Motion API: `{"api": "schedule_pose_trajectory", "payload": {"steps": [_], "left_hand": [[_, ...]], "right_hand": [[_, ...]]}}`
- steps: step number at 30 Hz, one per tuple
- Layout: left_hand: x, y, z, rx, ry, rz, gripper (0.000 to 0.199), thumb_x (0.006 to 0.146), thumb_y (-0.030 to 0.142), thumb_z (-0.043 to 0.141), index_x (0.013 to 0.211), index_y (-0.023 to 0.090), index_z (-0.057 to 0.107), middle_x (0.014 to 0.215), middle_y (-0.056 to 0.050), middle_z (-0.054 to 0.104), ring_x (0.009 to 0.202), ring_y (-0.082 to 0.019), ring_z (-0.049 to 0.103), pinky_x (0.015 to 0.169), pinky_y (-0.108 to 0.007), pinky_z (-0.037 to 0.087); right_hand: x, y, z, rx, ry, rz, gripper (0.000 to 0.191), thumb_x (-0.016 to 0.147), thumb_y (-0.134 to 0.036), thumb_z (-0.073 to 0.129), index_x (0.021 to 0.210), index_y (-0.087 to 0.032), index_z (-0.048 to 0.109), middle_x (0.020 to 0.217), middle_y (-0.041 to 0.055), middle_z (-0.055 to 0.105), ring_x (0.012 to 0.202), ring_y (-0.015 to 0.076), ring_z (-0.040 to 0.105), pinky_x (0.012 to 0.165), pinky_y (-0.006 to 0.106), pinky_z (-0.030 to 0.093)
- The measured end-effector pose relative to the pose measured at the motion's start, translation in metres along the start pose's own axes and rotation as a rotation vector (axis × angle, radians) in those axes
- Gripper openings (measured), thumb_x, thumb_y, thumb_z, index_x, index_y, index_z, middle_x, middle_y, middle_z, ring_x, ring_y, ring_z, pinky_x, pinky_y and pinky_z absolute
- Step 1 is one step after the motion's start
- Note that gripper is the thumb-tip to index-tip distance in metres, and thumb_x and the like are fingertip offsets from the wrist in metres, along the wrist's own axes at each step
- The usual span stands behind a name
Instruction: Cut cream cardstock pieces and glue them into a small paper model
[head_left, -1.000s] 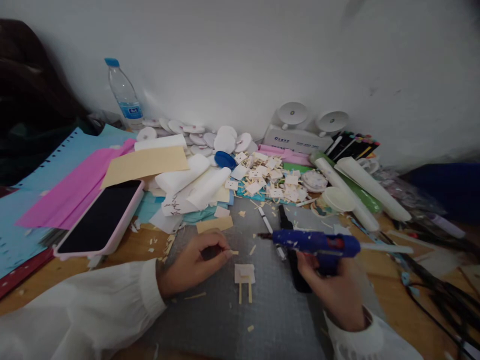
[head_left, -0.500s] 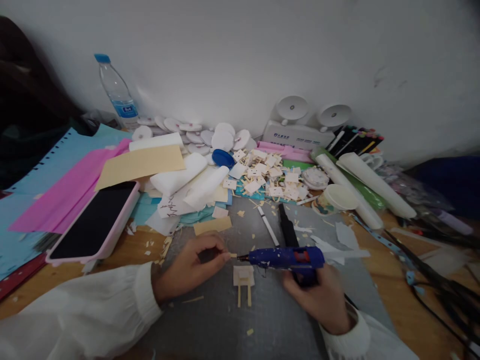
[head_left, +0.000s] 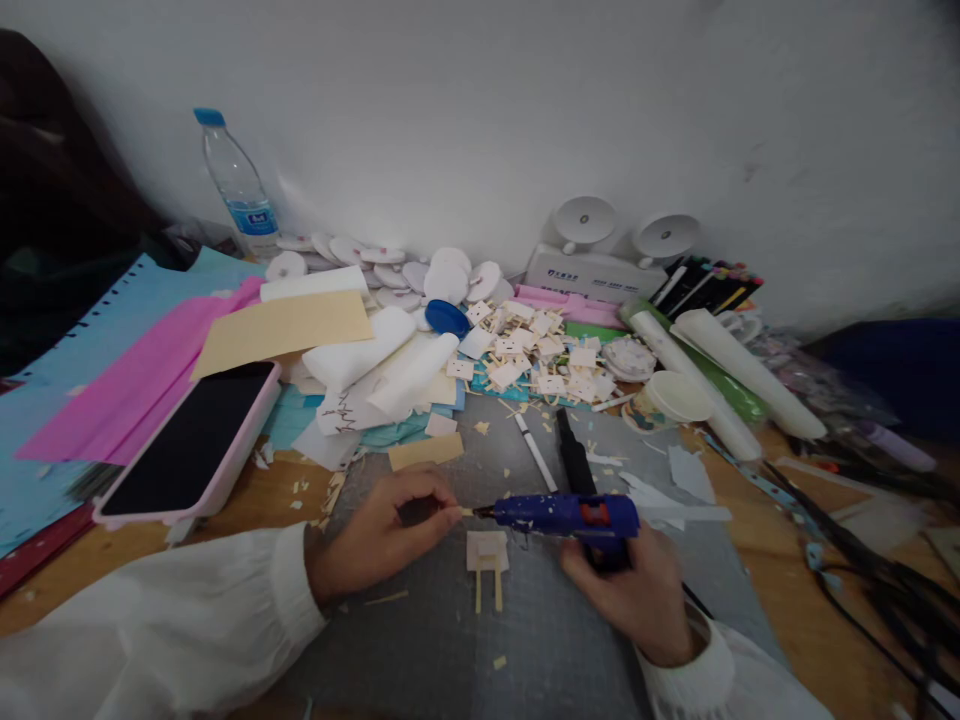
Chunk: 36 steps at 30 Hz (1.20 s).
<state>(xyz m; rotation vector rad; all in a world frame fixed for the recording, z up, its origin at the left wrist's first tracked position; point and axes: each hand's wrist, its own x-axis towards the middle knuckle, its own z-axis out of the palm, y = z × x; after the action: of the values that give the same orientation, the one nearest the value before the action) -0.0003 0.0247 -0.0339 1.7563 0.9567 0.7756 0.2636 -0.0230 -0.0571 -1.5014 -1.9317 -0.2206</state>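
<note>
My left hand [head_left: 397, 535] pinches a small pale yellow paper strip [head_left: 467, 511] between thumb and forefinger. Wrapped around the handle of a blue glue gun [head_left: 566, 515] is my right hand [head_left: 634, 590]. The gun's dark nozzle points left and meets the free end of the strip, though I cannot tell whether it touches. Just below the nozzle, a little white paper square with two pale yellow strip legs [head_left: 487, 560] lies flat on the grey mat [head_left: 420, 650].
Behind the mat lies a heap of small paper figures with faces [head_left: 525, 345]. A phone [head_left: 191, 440] and coloured paper [head_left: 127, 385] are at left, a bottle [head_left: 240, 190] behind them. A pen [head_left: 535, 452], a paper cup [head_left: 671, 398] and dark cables [head_left: 877, 600] are toward the right.
The glue gun and my right hand have shifted very slightly left, toward the strip. My left hand keeps its pinch almost unmoved.
</note>
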Motion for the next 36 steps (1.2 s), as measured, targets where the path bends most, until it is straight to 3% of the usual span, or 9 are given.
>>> {"api": "schedule_pose_trajectory", "payload": {"steps": [36], "left_hand": [[0.0019,0.0008,0.0006,0.006,-0.014,0.005,0.017,0.087,0.025,0.057,0.076,0.014,0.063,0.075,-0.003,0.06,0.072,-0.015,0.056,0.067,-0.026,0.042]], "right_hand": [[0.0018,0.0001,-0.0039,0.006,-0.046,-0.008,0.022,0.074,-0.035,0.056,0.09,-0.021,0.054,0.062,0.0005,0.066,0.049,0.0191,0.064,0.047,0.028,0.05]]}}
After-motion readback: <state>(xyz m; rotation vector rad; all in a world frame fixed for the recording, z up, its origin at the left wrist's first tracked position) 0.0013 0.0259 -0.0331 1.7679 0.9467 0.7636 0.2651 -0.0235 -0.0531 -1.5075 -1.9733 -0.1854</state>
